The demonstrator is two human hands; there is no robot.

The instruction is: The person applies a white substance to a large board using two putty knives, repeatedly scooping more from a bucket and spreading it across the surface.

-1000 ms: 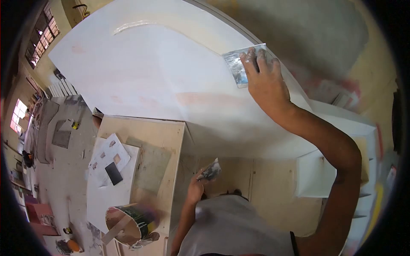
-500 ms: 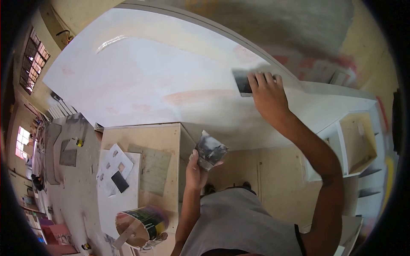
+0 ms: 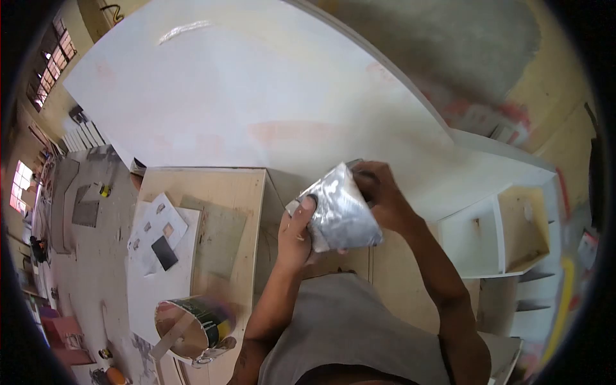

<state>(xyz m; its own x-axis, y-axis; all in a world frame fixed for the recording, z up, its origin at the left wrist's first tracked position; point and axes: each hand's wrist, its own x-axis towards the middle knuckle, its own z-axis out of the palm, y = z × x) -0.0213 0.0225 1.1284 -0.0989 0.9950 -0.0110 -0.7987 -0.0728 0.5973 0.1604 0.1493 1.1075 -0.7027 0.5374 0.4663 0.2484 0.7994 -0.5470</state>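
Note:
My left hand [image 3: 299, 232] is closed on a smeared, shiny putty plate [image 3: 343, 215], its thumb on the near face. Behind the plate's upper right edge, my right hand [image 3: 380, 196] has its fingers curled; the dark scraper it grips is mostly hidden there. Both hands are close together in front of the large white panel [image 3: 212, 96], which carries pinkish patches and a glossy strip near its upper left.
A wooden cabinet top [image 3: 224, 256] at the left bears a bucket [image 3: 192, 327] with a stick in it, white sheets and a dark square plate [image 3: 164, 253]. White shelf compartments [image 3: 497, 231] stand at the right.
My right hand has come down and left from the white panel to the plate in my left hand. The left-hand plate is raised and turned. The view has shifted slightly.

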